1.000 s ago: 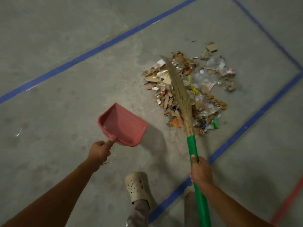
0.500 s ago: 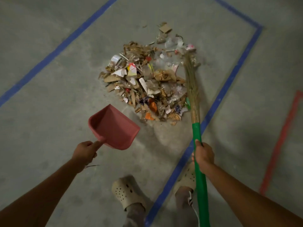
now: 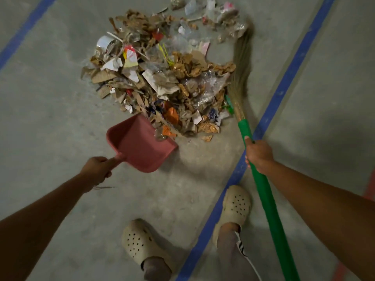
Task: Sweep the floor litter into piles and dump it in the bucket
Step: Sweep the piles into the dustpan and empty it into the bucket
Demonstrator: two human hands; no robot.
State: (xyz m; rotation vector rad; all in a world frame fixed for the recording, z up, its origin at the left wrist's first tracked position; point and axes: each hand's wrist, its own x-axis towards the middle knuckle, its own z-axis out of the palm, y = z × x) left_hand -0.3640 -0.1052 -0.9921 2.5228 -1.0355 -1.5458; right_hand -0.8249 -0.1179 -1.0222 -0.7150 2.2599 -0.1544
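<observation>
We hold the pink dustpan (image 3: 140, 145) by its stub handle in our left hand (image 3: 97, 169), fingers curled tight round it, its open lip against the near edge of the litter pile (image 3: 162, 78) so scraps can slide straight in. Our right hand (image 3: 258, 157) is wrapped round the green handle of the grass broom (image 3: 242, 63), whose bristles lie along the pile's right flank, placed, we judge, to push litter leftward toward the pan. No bucket is in view.
</observation>
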